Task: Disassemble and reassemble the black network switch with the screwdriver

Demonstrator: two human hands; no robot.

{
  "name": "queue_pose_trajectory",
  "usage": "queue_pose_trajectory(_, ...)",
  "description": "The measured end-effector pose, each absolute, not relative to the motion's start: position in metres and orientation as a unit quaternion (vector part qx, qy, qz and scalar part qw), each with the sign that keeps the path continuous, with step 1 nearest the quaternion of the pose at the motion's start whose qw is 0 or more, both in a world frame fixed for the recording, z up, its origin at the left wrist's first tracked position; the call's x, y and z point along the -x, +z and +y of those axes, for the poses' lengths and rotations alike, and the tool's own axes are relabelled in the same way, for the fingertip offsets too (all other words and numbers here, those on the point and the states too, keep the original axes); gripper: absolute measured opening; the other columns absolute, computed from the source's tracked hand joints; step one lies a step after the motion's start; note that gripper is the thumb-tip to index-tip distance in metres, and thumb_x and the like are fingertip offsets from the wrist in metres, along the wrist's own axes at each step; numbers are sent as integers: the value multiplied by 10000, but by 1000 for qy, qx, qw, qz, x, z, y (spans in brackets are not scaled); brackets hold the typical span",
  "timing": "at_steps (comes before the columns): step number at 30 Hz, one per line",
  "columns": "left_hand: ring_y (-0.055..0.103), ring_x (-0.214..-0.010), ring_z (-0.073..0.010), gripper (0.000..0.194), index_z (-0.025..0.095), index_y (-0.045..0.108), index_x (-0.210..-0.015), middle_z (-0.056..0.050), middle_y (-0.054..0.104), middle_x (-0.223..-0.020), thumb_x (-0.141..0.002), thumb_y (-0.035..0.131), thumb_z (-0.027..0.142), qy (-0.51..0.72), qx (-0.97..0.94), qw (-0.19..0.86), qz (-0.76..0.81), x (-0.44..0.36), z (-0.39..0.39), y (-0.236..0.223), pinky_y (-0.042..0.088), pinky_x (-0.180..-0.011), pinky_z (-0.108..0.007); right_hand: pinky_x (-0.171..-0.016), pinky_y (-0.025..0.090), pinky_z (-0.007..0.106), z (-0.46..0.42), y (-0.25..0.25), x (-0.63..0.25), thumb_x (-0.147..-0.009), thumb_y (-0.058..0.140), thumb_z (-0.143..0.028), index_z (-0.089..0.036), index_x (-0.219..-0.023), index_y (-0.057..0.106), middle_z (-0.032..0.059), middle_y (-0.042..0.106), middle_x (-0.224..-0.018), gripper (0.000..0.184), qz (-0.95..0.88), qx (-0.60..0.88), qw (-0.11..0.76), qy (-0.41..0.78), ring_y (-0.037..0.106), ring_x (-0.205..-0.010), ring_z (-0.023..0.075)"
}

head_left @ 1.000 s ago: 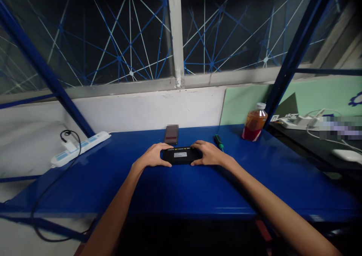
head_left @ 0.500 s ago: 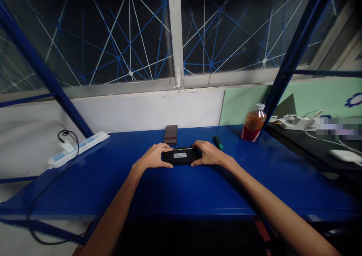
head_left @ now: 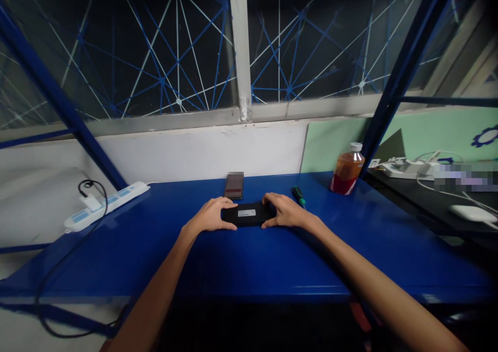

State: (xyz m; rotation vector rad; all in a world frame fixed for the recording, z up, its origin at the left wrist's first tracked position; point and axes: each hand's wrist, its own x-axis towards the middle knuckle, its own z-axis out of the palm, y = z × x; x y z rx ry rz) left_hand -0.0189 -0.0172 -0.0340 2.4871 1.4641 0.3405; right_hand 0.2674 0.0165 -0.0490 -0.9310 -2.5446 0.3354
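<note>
A flat black rectangular box (head_left: 249, 220) with a pale printed label is at the middle of the blue table (head_left: 249, 269); its exact kind does not show. My left hand (head_left: 213, 214) grips its left end, thumb along the near side and fingers over the far side. At the right end, my right hand (head_left: 282, 212) holds it the same way. Just behind the box lies a phone (head_left: 234, 187) with a dark screen. A green and black screwdriver (head_left: 299, 196) rests beyond my right hand, apart from it.
To the left, a white power strip (head_left: 109, 204) carries a plugged-in black cable (head_left: 58, 264) that hangs over the table edge. A bottle of orange-brown drink (head_left: 347, 170) stands at the back right. Blue metal posts (head_left: 404, 77) rise on both sides, and a black surface with white cables adjoins at right.
The yellow marks along the box's far edge, seen half a second ago, no longer show. Both hands keep their grip in nearly the same place.
</note>
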Motion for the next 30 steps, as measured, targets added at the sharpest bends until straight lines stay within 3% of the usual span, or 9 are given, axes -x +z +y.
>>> queue_pose_trajectory(5, 515, -1148, -323, 760, 268, 589, -1253, -83, 572, -1277, -595, 736, 620, 125, -850, 126, 497, 20, -16, -35, 385, -964, -449, -738, 448, 341, 15, -49, -266, -637, 732, -597, -184, -1088, 514, 99, 612, -1015, 649, -915, 324, 205, 127, 585, -893, 252)
queue_pose_trajectory(9, 506, -1157, -333, 768, 279, 577, -1262, -82, 562, -1290, -592, 737, 619, 123, -849, 130, 497, 23, -15, -37, 378, -962, -455, -867, 445, 412, 15, -44, -270, -637, 703, -645, -201, -1254, 476, 135, 578, -1191, 792, -911, 328, 220, 119, 560, -1067, 299)
queue_pose_trajectory(11, 503, -1152, -334, 763, 290, 571, -1264, -76, 562, -1286, -595, 735, 617, 122, -851, 132, 494, 24, -15, -36, 376, -956, -454, -905, 435, 414, 17, -38, -276, -698, 652, -646, -218, -1280, 473, 132, 550, -1256, 744, -898, 348, 251, 94, 541, -1119, 296)
queue_pose_trajectory(14, 500, -1134, -340, 765, 324, 544, -1282, -68, 568, -1268, -602, 725, 624, 120, -850, 133, 495, 24, -18, -32, 373, -937, -464, -809, 474, 381, 26, -29, -294, -842, 523, -577, -214, -1185, 545, 127, 587, -1188, 500, -851, 439, 286, 20, 589, -1027, 277)
queue_pose_trajectory(16, 494, -1118, -345, 756, 337, 536, -1285, -70, 574, -1246, -615, 702, 648, 118, -848, 128, 500, 21, -21, -29, 372, -920, -470, -720, 483, 378, 34, -27, -308, -862, 493, -559, -189, -1085, 589, 138, 626, -1087, 442, -813, 521, 260, -27, 623, -934, 291)
queue_pose_trajectory(19, 485, -1092, -349, 723, 326, 569, -1253, -79, 576, -1212, -635, 660, 691, 117, -852, 110, 498, 12, -24, -25, 354, -917, -478, -640, 477, 396, 44, -30, -325, -813, 517, -621, -177, -1046, 596, 160, 656, -1025, 507, -770, 608, 183, -54, 651, -827, 328)
queue_pose_trajectory(23, 464, -1107, -351, 726, 317, 571, -1257, -81, 556, -1220, -662, 603, 733, 105, -872, 97, 468, -9, -21, -22, 309, -949, -481, -633, 477, 425, 52, -40, -332, -766, 522, -683, -116, -1109, 569, 218, 677, -937, 665, -730, 671, 126, -31, 656, -833, 373)
queue_pose_trajectory(30, 477, -1118, -351, 823, 275, 499, -1336, -105, 527, -1267, -672, 580, 754, 82, -902, 104, 410, -55, -9, -24, 361, -918, -441, -600, 469, 323, 59, -47, -333, -726, 656, -507, -171, -840, 674, 134, 693, -845, 355, -745, 653, 133, 39, 663, -794, 276)
